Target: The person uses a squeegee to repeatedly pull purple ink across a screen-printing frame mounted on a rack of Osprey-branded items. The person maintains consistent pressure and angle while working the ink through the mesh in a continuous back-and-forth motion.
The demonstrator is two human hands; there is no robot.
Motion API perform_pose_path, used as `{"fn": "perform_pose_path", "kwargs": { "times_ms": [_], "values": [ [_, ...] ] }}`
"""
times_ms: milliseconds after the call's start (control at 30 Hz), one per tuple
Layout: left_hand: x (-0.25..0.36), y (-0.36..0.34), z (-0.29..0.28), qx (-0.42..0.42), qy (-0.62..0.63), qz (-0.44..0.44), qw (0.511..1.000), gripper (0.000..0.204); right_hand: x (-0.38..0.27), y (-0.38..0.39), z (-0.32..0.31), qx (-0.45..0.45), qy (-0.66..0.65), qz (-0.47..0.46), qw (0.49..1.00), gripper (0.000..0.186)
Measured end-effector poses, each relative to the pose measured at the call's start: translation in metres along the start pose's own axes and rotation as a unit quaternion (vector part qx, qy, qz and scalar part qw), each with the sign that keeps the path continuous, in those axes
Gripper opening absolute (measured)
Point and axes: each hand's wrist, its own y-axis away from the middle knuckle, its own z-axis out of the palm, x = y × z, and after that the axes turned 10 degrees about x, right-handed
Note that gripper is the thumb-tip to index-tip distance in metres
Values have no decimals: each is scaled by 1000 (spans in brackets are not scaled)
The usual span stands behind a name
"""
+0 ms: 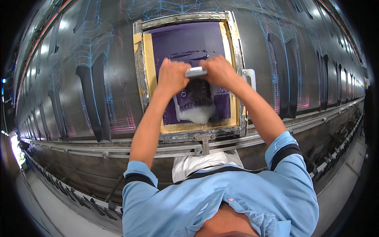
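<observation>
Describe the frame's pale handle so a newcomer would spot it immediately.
On the dark table, find the rectangular frame around a purple screen. Outside its right side, about midway up, is the handle. Pale and curved, it juts outward, unlike the straight, stained rail beside it.

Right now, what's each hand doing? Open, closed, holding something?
Left hand: closed, holding the left end of the grey squeegee.
Right hand: closed, holding its right end.
</observation>
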Motion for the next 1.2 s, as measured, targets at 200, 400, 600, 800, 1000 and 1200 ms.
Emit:
{"fn": "perform_pose_path", "kwargs": {
  "times_ms": [200,400,600,800,1000,1200],
  "values": [
    [-34,-47,7,-18,29,-45,998,15,28,-61,-7,-112,-11,94,989,19],
    [-36,-45,9,-21,50,-70,996,15,28,-64,-2,-97,-17,81,992,21],
    [-3,18,15,15,15,-7,1000,8,-6,4,14,-10,-59,26,998,19],
    [77,127,0,31,58,-30,997,30,-82,118,2,8,-98,20,995,39],
    [92,150,-34,60,56,-29,996,39,10,100,-25,340,130,217,906,38],
    [117,200,-16,29,62,-13,998,41,76,123,1,288,-22,448,846,42]
  ]
}}
